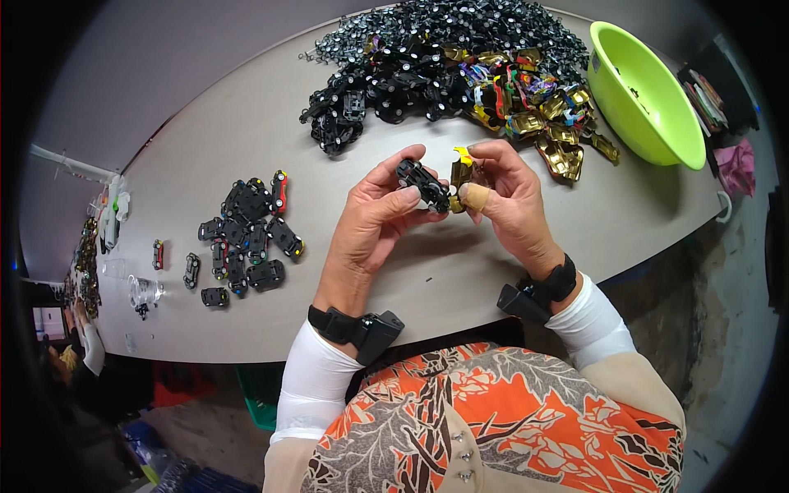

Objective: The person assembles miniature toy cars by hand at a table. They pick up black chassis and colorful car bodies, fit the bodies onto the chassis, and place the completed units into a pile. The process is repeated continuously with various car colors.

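Note:
My left hand (380, 201) grips a black toy car chassis (422, 184) between thumb and fingers, tilted over the near part of the table. Close beside it, my right hand (508, 197) pinches a toy car body shell (461, 172), yellow at its top edge with a gold inside. The two parts nearly meet; whether they touch I cannot tell. A tan bandage (477, 196) wraps my right thumb. Beyond my hands lie a heap of black chassis (394, 86) and a heap of colourful shells with gold insides (560, 156).
Left of my hands, several toy cars (251, 230) lie clustered, mostly underside up. Small metallic parts (460, 25) are heaped at the back. A lime-green basin (649, 115) stands at the right. Past the far-left end, another person's arm (92, 345) reaches toward more parts.

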`<state>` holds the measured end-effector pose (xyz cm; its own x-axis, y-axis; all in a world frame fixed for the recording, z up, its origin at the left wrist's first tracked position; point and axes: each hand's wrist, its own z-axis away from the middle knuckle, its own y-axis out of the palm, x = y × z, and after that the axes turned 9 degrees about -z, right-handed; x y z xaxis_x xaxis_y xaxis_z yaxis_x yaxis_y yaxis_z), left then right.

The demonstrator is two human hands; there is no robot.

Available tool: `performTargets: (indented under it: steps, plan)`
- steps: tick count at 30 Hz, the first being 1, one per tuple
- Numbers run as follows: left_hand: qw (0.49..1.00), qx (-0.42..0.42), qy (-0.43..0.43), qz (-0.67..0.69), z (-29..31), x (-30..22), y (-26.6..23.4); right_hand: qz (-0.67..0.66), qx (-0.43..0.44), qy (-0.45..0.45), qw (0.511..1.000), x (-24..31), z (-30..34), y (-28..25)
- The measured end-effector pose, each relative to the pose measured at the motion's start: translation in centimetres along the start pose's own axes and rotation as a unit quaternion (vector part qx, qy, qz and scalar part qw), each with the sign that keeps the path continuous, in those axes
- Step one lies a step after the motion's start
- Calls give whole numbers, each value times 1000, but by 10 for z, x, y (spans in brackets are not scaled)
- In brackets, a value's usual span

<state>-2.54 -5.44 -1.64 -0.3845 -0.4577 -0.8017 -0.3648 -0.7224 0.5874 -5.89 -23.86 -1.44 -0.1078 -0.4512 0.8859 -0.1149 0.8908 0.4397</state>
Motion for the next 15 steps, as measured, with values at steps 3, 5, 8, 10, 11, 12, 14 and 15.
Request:
performTargets:
  steps: [3, 5, 8, 10, 11, 12, 14, 15]
  plan:
    - [1000, 2, 2, -5, 1, 1, 0, 27, 0, -18, 999, 0, 2, 4]
    - [1000, 5, 2, -11, 1, 0, 2, 45, 7, -50, 998, -1, 4, 7]
    - [1000, 5, 6, -20, 2, 0, 4, 121, 3, -86, 989, -6, 4, 7]
    - [1000, 5, 4, -30, 1, 0, 4, 167, 15, -108, 980, -6, 4, 8]
    - [999, 6, 3, -35, 1, 0, 4, 189, 21, -118, 975, -5, 4, 9]
    - [999, 7, 3, -42, 1, 1, 4, 196, 20, -109, 974, -4, 4, 10]
    - [998, 10, 4, -57, 1, 1, 4, 208, 18, -91, 974, -3, 4, 13]
    - [998, 3, 5, -66, 1, 1, 5, 222, 22, -86, 971, -2, 5, 14]
